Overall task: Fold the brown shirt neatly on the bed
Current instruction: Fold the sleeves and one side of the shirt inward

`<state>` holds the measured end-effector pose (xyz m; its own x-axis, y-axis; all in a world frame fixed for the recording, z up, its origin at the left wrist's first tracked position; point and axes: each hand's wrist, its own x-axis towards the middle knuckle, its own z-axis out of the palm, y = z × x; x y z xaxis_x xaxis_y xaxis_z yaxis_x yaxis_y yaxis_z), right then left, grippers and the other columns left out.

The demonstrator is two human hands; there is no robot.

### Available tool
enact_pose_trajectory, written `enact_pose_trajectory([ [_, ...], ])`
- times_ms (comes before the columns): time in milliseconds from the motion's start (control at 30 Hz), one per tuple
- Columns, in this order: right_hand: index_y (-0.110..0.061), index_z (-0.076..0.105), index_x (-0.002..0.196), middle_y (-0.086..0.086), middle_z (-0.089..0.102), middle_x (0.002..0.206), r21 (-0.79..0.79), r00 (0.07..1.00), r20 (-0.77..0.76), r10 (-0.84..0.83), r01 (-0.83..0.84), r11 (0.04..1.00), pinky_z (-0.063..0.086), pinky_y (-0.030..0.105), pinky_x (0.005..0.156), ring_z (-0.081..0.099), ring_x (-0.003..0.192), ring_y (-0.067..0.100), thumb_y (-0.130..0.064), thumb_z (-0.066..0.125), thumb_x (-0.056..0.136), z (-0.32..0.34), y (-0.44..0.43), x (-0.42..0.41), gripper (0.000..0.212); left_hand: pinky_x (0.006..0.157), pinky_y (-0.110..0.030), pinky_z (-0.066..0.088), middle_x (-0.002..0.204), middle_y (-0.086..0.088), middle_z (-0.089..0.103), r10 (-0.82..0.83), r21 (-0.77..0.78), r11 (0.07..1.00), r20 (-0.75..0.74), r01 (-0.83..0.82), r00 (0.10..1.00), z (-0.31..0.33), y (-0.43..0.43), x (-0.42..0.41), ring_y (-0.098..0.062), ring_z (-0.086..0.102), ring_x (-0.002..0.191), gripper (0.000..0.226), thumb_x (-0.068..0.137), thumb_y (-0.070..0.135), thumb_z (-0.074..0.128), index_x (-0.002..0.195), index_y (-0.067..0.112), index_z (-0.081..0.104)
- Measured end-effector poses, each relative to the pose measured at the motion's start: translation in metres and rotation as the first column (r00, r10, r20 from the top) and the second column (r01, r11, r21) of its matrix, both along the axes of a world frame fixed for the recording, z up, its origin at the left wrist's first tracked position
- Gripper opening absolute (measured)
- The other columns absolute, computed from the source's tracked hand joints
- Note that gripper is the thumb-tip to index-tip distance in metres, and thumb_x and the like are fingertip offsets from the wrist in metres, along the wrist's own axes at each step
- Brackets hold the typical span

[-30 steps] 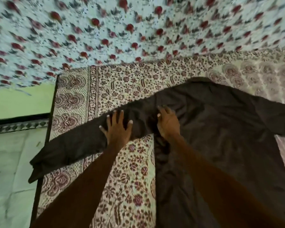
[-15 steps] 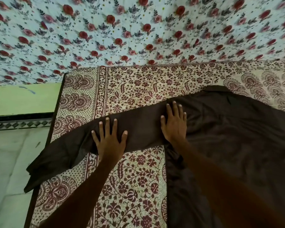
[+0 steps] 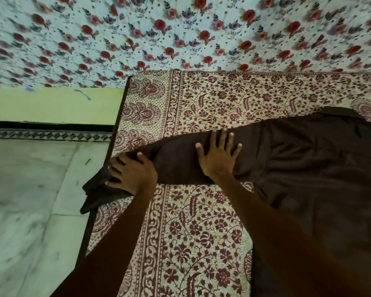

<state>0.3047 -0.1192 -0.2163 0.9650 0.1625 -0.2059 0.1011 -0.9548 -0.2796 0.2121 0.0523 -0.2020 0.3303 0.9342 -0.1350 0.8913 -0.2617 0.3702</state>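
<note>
The brown shirt (image 3: 308, 168) lies spread flat on the bed (image 3: 201, 232), which is covered by a cream and maroon floral sheet. The shirt's body fills the right side. One long sleeve (image 3: 176, 161) stretches left to the bed's edge, its cuff hanging over the side. My left hand (image 3: 133, 174) rests on the sleeve near the cuff at the bed's left edge, fingers curled over the cloth. My right hand (image 3: 219, 155) lies flat on the sleeve's upper part, fingers spread.
A curtain with red flowers (image 3: 180, 35) hangs behind the bed. To the left are a green wall (image 3: 51, 106), a patterned skirting strip and a pale marble floor (image 3: 30, 200). The bed's dark frame edge (image 3: 88, 232) runs down the left side.
My left hand has slid outward along the sleeve to the cuff end at the bed's edge and curled its fingers. My right hand has followed left along the sleeve. The view has shifted right.
</note>
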Motion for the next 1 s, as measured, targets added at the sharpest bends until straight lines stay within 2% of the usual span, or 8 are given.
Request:
enact_pose_trajectory([
  [67, -0.022, 0.004, 0.156, 0.009, -0.003, 0.164, -0.029, 0.999, 0.045, -0.023, 0.025, 0.999, -0.012, 0.060, 0.115, -0.012, 0.149, 0.032, -0.071, 0.014, 0.092, -0.005, 0.005, -0.004, 0.081, 0.116, -0.059, 0.001, 0.160, -0.015, 0.014, 0.091, -0.104, 0.990, -0.017, -0.093, 0.996, -0.003, 0.015, -0.011, -0.035, 0.008, 0.148, 0.070, 0.095, 0.052, 0.038, 0.151, 0.014, 0.020],
  [200, -0.023, 0.008, 0.156, 0.010, 0.004, 0.164, -0.062, 0.993, 0.113, -0.023, 0.030, 0.998, -0.006, 0.061, 0.116, -0.005, 0.150, 0.032, -0.072, 0.012, 0.091, -0.012, 0.006, -0.011, 0.081, 0.118, -0.054, -0.002, 0.162, -0.013, 0.004, -0.046, -0.099, 0.994, -0.041, 0.041, 0.998, -0.016, 0.034, -0.029, -0.031, -0.002, 0.150, 0.082, 0.092, 0.062, 0.032, 0.155, 0.016, 0.005],
  [333, -0.022, 0.013, 0.155, 0.012, 0.011, 0.163, -0.066, 0.987, 0.161, -0.021, 0.032, 0.997, -0.003, 0.062, 0.116, 0.001, 0.150, 0.034, -0.073, 0.013, 0.091, -0.015, 0.012, -0.012, 0.082, 0.118, -0.054, 0.005, 0.162, -0.011, 0.007, -0.171, -0.041, 0.985, -0.024, 0.170, 0.985, -0.017, 0.059, -0.019, -0.030, 0.003, 0.150, 0.079, 0.094, 0.063, 0.026, 0.154, 0.016, 0.007],
  [467, -0.022, 0.012, 0.155, 0.012, 0.010, 0.163, -0.091, 0.990, 0.144, -0.013, 0.026, 0.996, -0.001, 0.062, 0.116, 0.001, 0.150, 0.033, -0.073, 0.012, 0.091, -0.017, 0.019, -0.015, 0.082, 0.117, -0.055, 0.002, 0.162, -0.011, 0.010, -0.080, -0.011, 0.997, 0.003, 0.080, 0.997, -0.010, 0.071, -0.012, -0.031, 0.004, 0.150, 0.071, 0.097, 0.055, 0.027, 0.154, 0.014, 0.014],
  [567, -0.021, 0.013, 0.155, 0.012, 0.011, 0.163, -0.116, 0.991, 0.134, -0.003, 0.019, 0.993, 0.002, 0.063, 0.116, 0.002, 0.150, 0.034, -0.073, 0.012, 0.091, -0.016, 0.023, -0.016, 0.082, 0.116, -0.055, 0.000, 0.161, -0.008, 0.016, -0.304, 0.165, 0.941, 0.022, 0.296, 0.953, -0.004, 0.050, -0.016, -0.031, 0.008, 0.149, 0.068, 0.096, 0.055, 0.031, 0.152, 0.019, 0.019],
  [667, -0.023, 0.012, 0.155, 0.011, 0.009, 0.163, -0.110, 0.992, 0.127, -0.002, 0.017, 0.994, 0.001, 0.062, 0.116, 0.001, 0.150, 0.033, -0.073, 0.014, 0.090, -0.014, 0.025, -0.016, 0.082, 0.115, -0.058, -0.007, 0.163, -0.004, 0.008, -0.474, 0.111, 0.869, -0.087, 0.482, 0.876, -0.014, 0.043, -0.023, -0.030, -0.004, 0.150, 0.072, 0.093, 0.065, 0.024, 0.153, 0.027, 0.013],
  [900, -0.026, 0.023, 0.153, 0.004, 0.014, 0.163, -0.029, 0.995, 0.059, 0.082, -0.081, 0.996, 0.009, 0.052, 0.118, 0.007, 0.150, 0.028, -0.059, 0.026, 0.098, 0.007, 0.004, -0.002, 0.065, 0.117, -0.060, 0.002, 0.162, -0.009, 0.011, -0.328, 0.162, 0.927, -0.081, 0.337, 0.941, -0.012, 0.045, -0.017, -0.034, 0.003, 0.149, 0.067, 0.097, 0.052, 0.028, 0.154, 0.020, 0.015],
  [1000, -0.020, 0.029, 0.152, 0.007, 0.021, 0.161, -0.052, 0.982, 0.164, 0.090, -0.083, 0.995, 0.014, 0.047, 0.120, 0.012, 0.149, 0.029, -0.044, 0.031, 0.102, 0.007, -0.038, 0.006, 0.055, 0.119, -0.053, 0.013, 0.160, -0.008, 0.021, -0.624, 0.240, 0.766, 0.053, 0.597, 0.780, 0.000, -0.016, -0.001, -0.030, 0.015, 0.148, 0.059, 0.099, 0.039, 0.034, 0.151, 0.015, 0.022],
])
